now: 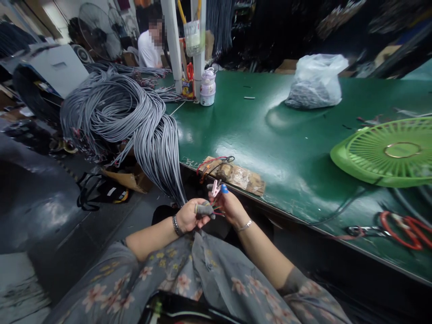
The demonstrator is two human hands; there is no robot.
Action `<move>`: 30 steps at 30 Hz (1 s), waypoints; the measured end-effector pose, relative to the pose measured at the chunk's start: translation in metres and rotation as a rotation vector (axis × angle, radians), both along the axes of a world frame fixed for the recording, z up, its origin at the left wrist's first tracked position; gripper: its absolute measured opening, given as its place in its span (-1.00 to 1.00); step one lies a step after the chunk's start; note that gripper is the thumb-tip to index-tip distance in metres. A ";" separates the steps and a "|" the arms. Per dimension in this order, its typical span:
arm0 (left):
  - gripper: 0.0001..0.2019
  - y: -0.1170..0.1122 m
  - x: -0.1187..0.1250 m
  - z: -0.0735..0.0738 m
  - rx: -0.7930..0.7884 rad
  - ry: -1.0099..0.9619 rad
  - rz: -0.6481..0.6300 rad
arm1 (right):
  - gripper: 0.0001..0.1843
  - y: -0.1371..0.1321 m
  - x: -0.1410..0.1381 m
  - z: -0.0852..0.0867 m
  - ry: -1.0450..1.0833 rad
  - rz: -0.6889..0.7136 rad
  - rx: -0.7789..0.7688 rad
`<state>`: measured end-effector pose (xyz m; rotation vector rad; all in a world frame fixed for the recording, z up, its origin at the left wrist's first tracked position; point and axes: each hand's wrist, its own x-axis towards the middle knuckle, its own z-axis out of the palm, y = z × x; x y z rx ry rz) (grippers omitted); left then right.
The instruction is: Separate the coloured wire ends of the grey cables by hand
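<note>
Left hand (189,216) is clamped on a grey cable end (204,209), thin coloured wires fanning from it; right hand (229,204) pinches those wires (a blue cap covers one fingertip). Both sit just off the green table (270,135) edge, over the lap, with little room. At ten o'clock hangs a grey cable bundle (135,117); at twelve, a taped cardboard pad (236,175); at three, a green fan grille (388,150).

I look across a long green workbench (270,135), dark floor (40,211) left, white posts (172,45) behind, a standing fan (97,31) beyond.
</note>
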<state>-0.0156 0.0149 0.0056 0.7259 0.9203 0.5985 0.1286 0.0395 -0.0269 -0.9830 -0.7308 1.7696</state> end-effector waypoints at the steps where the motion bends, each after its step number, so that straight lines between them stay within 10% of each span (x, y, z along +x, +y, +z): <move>1: -0.60 0.002 0.001 0.000 -0.010 -0.021 0.017 | -0.44 0.001 -0.002 0.002 -0.069 -0.052 0.063; 4: -0.64 0.008 0.003 -0.003 -0.030 -0.064 0.061 | -0.45 0.001 -0.010 0.005 -0.181 -0.192 0.173; 18: -0.79 0.011 0.004 -0.015 -0.081 -0.078 0.052 | -0.50 0.008 -0.021 0.004 0.321 -0.175 -0.205; 30: -0.56 -0.006 0.001 -0.004 0.023 0.035 0.100 | -0.43 0.000 -0.008 -0.005 0.430 0.027 -0.152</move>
